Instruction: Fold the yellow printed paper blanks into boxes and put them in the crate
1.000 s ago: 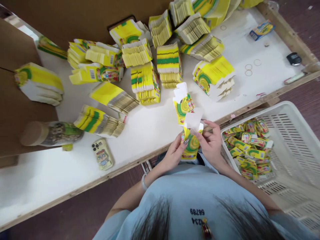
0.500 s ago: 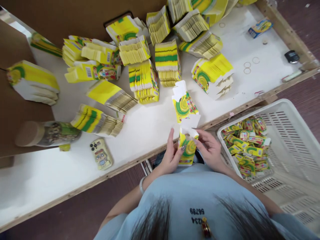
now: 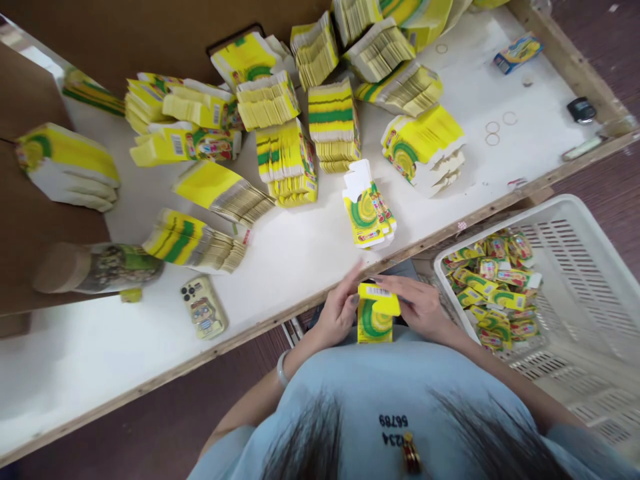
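Note:
Between my hands, just off the table's front edge, is a small yellow and green carton [image 3: 376,323]. Its top flap, with a barcode, is folded over toward me. My left hand [image 3: 340,310] grips the carton's left side, with the index finger stretched out past it. My right hand [image 3: 419,303] holds the right side, its fingers at the flap. Just beyond them on the table lies a small pile of flat cartons [image 3: 369,213] with white tabs at the far end.
Several stacks of flat cartons [image 3: 334,123] stand on the white table [image 3: 300,260]. A phone [image 3: 203,308] and a jar [image 3: 100,268] lie at the left. A white basket [image 3: 575,267] holding folded cartons is at the right. Rubber bands [image 3: 493,132] lie at the back right.
The white flap that stood up on the carton is now folded down, showing the barcode panel. Both hands have shifted slightly toward me, and the pile behind is in fuller view.

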A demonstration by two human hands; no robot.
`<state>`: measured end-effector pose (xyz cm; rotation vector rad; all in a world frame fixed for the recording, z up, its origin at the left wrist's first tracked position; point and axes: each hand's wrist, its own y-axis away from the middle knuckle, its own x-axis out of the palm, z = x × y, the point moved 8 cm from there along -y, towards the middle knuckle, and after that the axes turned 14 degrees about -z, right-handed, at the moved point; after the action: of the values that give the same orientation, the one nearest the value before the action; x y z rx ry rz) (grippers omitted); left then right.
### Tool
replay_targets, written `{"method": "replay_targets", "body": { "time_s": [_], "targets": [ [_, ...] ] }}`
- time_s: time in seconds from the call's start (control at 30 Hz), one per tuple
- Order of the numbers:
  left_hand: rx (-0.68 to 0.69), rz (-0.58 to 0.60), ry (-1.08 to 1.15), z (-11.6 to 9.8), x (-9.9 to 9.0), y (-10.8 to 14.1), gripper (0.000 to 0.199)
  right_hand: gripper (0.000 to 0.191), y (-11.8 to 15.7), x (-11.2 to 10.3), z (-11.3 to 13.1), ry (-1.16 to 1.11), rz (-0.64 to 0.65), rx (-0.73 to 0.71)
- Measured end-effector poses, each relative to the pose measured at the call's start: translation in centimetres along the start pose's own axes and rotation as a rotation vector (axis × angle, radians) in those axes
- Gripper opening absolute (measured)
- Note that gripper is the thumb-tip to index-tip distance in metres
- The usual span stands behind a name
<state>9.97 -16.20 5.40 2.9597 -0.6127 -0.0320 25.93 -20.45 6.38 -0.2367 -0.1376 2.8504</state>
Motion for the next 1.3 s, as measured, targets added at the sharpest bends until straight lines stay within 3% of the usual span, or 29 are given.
{"method": "replay_targets", "body": {
  "time_s": [0.1,0.33,0.6,0.67,0.8,0.87,0.97,1.07,1.13,1.2,1.3],
  "targets": [
    [0.008,0.035,-0.061,-0.6,0.1,-0.2,0.06,0.046,0.2,-0.1,0.8,-0.011,0.122,-0.084],
    [0.006,-0.002,-0.128,-0.3,0.0,-0.1,0.055,0.048,0.8,1.9,-0.4,-0.231,0.203,0.458],
    [0.029,-0.071,-0.11,0.8,-0.4,0.2,0.064,0.049,0.1,1.3,-0.4,-0.36,0.321,0.592],
    [0.035,-0.068,-0.093,1.0,-0.2,0.3,0.069,0.042,0.0,1.3,-0.5,-0.364,0.284,0.579],
    [0.064,-0.052,-0.114,0.7,0.6,-0.2,0.072,0.039,-0.1,1.1,-1.3,-0.322,0.089,0.552],
    [0.106,-0.024,-0.204,-0.1,0.9,-1.9,0.071,0.039,-0.2,-0.6,-1.4,-0.257,-0.003,0.512],
    [0.127,-0.14,-0.454,-1.4,-0.4,-7.1,0.059,0.036,-0.8,-7.8,-0.8,0.049,-0.235,0.374],
    [-0.01,-0.399,-0.789,-1.7,-3.3,-13.1,0.052,0.042,-0.8,-17.1,0.6,0.754,-0.469,0.253],
    [-0.113,-0.368,-0.93,-1.0,-3.8,-16.0,0.049,0.055,-0.6,-21.0,2.4,1.153,-0.585,0.112],
    [-0.182,-0.235,-0.937,0.2,-3.5,-17.4,0.043,0.064,-0.7,-21.8,3.3,1.294,-0.619,-0.031],
    [-0.176,-0.171,-0.878,0.6,-3.7,-17.5,0.046,0.056,-1.9,-19.1,3.2,1.17,-0.561,-0.143]
  ]
}}
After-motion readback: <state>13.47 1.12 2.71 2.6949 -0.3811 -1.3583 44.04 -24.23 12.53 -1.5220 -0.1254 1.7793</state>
